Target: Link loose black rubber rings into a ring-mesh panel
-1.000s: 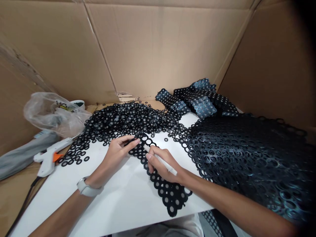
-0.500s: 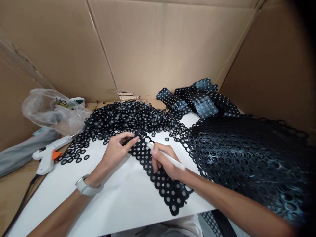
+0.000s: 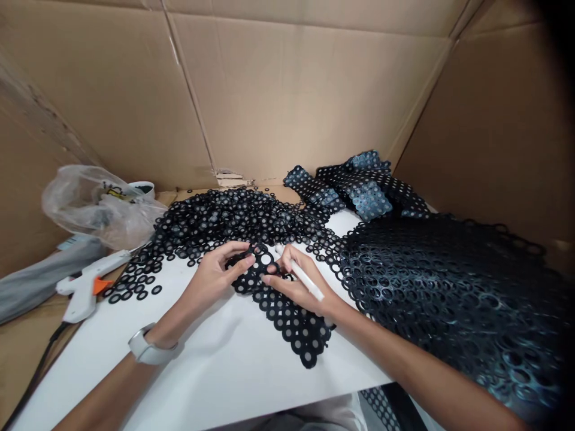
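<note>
A narrow black mat of joined rings (image 3: 287, 317) lies on a white board (image 3: 215, 365). My left hand (image 3: 215, 276) pinches the mat's far end with thumb and fingers. My right hand (image 3: 299, 287) holds a white pen-like stick (image 3: 300, 276) and its fingertips also press on the mat's far end, close to the left hand. A heap of loose black rings (image 3: 229, 218) spreads just beyond both hands.
A large black ring mesh (image 3: 449, 293) covers the right side. Folded mesh pieces (image 3: 359, 188) lie at the back. A white glue gun (image 3: 87, 287), a plastic bag (image 3: 96, 206) and a grey pouch (image 3: 36, 281) are at left. Cardboard walls (image 3: 287, 96) enclose everything.
My right hand has moved forward to the mat's far end, beside the left hand. The mat has shifted slightly up and away.
</note>
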Demonstrator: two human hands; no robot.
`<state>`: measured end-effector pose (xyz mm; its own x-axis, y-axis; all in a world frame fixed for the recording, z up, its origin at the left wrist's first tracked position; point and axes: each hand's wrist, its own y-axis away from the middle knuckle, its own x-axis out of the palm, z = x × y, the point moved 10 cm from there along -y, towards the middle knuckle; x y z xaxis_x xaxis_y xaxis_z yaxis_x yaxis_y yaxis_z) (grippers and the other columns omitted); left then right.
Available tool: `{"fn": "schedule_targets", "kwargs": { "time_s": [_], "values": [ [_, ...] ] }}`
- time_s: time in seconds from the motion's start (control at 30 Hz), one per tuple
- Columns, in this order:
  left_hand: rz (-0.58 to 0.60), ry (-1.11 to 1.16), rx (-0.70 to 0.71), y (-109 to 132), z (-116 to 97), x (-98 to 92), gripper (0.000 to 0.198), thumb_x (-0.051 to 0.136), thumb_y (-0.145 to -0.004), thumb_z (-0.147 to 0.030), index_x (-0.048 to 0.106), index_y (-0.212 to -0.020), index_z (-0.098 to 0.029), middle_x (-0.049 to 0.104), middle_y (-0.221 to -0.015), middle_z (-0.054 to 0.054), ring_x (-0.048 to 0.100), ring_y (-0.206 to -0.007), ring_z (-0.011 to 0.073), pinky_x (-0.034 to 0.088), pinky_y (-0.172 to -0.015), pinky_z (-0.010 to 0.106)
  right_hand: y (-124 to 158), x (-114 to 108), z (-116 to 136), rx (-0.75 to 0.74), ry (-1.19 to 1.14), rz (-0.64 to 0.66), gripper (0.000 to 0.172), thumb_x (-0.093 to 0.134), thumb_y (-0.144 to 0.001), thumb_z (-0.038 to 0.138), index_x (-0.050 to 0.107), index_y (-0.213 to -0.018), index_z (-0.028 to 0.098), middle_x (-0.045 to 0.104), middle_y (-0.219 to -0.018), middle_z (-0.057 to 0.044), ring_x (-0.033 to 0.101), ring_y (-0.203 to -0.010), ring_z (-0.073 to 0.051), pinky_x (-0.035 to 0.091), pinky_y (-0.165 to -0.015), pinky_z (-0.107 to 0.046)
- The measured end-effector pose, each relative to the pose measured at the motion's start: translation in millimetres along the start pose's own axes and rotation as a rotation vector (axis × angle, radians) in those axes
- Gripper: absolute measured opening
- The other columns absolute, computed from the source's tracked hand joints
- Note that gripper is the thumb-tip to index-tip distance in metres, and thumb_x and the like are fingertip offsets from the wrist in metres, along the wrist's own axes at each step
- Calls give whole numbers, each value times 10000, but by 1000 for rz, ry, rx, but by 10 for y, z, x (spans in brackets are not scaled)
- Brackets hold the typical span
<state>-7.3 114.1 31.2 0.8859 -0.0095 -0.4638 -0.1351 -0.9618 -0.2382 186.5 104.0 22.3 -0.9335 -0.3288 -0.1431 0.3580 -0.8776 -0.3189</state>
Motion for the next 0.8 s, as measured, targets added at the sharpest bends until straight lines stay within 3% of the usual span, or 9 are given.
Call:
{"fn": "schedule_targets", "kwargs": {
  "time_s": [0.13,0.23,0.37,0.5,0.67,0.8],
  "values": [
    [-160,-289,309,91,-349,-90,341,790,-1014,-449,757,-1301,-268,744,-1318,83,688,-1256,280,544,-1111,440,18,-9,-15,3,-26,-34,421,812,-927,309,400,-844,271,560,-864,25,722,-953,-257,467,-750,-307],
    [-94,-349,442,160,-547,0,168,694,-1085,-352,835,-1145,-282,792,-1189,60,716,-1161,249,553,-1050,398,32,-67,30,-53,34,-71,393,788,-948,292,408,-852,268,524,-864,30,668,-897,-227,437,-757,-303],
    [36,-207,274,117,-479,83,226,682,-1093,-404,869,-1146,-289,852,-1180,34,777,-1081,231,582,-952,343,54,-94,97,-132,78,-84,302,734,-966,233,438,-923,267,554,-943,14,596,-888,-209,441,-808,-313],
    [87,-101,104,78,-353,106,221,751,-1033,-467,895,-1074,-304,869,-1136,12,797,-1032,225,579,-886,303,76,-57,124,-157,97,-64,273,708,-984,217,442,-955,272,572,-945,15,566,-856,-202,437,-789,-311],
    [134,-93,104,104,-368,187,337,689,-1048,-464,830,-847,-234,816,-873,10,712,-783,184,499,-732,288,109,18,143,-177,138,-21,246,686,-1031,259,447,-976,279,601,-934,15,549,-804,-192,429,-739,-303],
    [62,-78,70,97,-305,200,433,611,-1069,-503,695,-763,-210,665,-717,-3,586,-680,167,427,-629,286,116,58,105,-165,155,8,246,662,-1041,266,426,-973,284,593,-907,19,541,-774,-191,418,-719,-306]
  ]
}}
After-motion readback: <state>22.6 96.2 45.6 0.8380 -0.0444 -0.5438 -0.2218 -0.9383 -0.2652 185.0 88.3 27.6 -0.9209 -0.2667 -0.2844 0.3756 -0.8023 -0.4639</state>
